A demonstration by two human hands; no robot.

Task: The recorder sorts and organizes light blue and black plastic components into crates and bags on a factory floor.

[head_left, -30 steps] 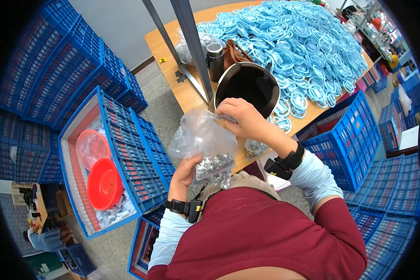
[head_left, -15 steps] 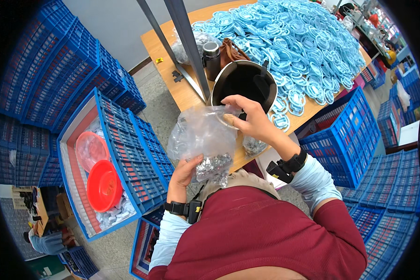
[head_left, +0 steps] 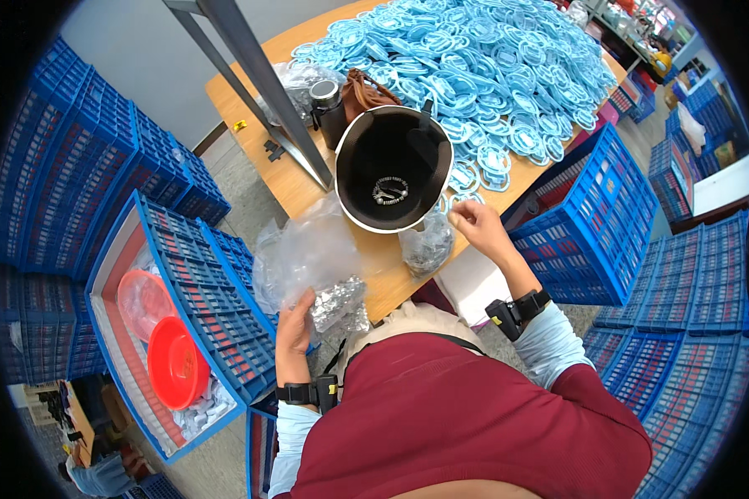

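By the wooden table (head_left: 279, 185), the left hand (head_left: 293, 326) grips a clear bag (head_left: 308, 249); the half-curled right hand's (head_left: 483, 229) hold is unclear.

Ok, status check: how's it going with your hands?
Left hand gripping clear bag with silvery pieces. Right hand apart from it, grip unclear. Smaller bag between them.

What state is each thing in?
Left hand: gripping clear bag
Clear bag: silvery pieces in lower end
Right hand: partly curled, hold unclear
Black-lined container: open, silvery ring inside
Bottle: upright, capped
Blue pieces: heaped on table
Red basin: open, in blue crate
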